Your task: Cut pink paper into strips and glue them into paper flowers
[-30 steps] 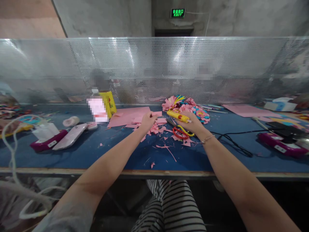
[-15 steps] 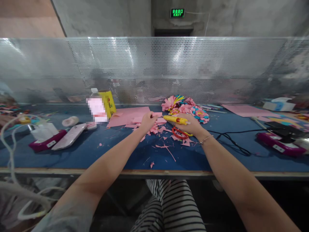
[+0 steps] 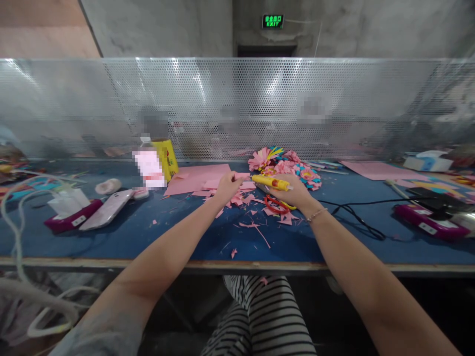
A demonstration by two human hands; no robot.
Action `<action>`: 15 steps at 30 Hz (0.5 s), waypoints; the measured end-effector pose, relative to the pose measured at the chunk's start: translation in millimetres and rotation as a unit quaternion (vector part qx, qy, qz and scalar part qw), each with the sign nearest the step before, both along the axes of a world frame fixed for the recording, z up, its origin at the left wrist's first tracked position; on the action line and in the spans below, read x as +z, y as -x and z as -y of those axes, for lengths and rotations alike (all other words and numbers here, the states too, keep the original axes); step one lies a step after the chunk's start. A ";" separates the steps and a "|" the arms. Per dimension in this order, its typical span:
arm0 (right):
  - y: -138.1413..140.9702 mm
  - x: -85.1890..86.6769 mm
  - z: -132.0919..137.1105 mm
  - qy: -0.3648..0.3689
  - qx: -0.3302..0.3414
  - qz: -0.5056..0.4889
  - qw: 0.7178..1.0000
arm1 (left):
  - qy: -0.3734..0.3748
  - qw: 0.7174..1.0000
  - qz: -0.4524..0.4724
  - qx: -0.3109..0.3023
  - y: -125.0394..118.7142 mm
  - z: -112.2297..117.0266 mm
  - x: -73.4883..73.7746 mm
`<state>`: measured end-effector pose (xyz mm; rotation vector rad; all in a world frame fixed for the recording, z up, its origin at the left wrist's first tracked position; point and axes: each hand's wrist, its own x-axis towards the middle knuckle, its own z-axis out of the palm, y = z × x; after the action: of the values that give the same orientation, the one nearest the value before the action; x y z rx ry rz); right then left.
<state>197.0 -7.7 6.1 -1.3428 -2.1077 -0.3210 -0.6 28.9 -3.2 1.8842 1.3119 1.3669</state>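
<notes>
Pinched between the fingertips of my left hand (image 3: 229,185) is a small strip of pink paper (image 3: 243,176). My right hand (image 3: 291,190) is wrapped round a yellow hot glue gun (image 3: 270,182), its nozzle pointing left, close to the strip. A translucent glue stick sticks out of the gun's back end. Below the right hand lie red-handled scissors (image 3: 276,204), partly hidden. Pink paper scraps (image 3: 237,199) are scattered under both hands. Just behind the right hand sits a pile of pink, yellow and blue paper flowers (image 3: 293,167).
A large pink sheet (image 3: 202,175) lies behind my left hand, near a yellow box (image 3: 168,158) and a blurred bottle (image 3: 148,168). Leftward are a phone (image 3: 107,210) and a purple tissue holder (image 3: 72,217). A black cable (image 3: 356,220) crosses the right side towards another purple holder (image 3: 432,222).
Both hands stay almost in place. The glue gun's nozzle has shifted very slightly, and a pink scrap now shows clearly on the striped trousers.
</notes>
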 end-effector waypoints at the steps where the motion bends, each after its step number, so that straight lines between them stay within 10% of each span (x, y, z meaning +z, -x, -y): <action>1: 0.1 0.3 0.1 -0.004 -0.006 0.004 1.000 | 0.001 1.000 -0.001 0.000 0.0 -0.4 -0.3; 15: -0.1 -0.2 -0.4 0.020 0.006 0.014 1.000 | 0.013 0.999 0.045 -0.003 1.9 0.0 1.7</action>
<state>197.1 -7.3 5.8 -1.3567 -2.1552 -0.2962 -2.6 28.9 -1.5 1.7871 1.2725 1.4088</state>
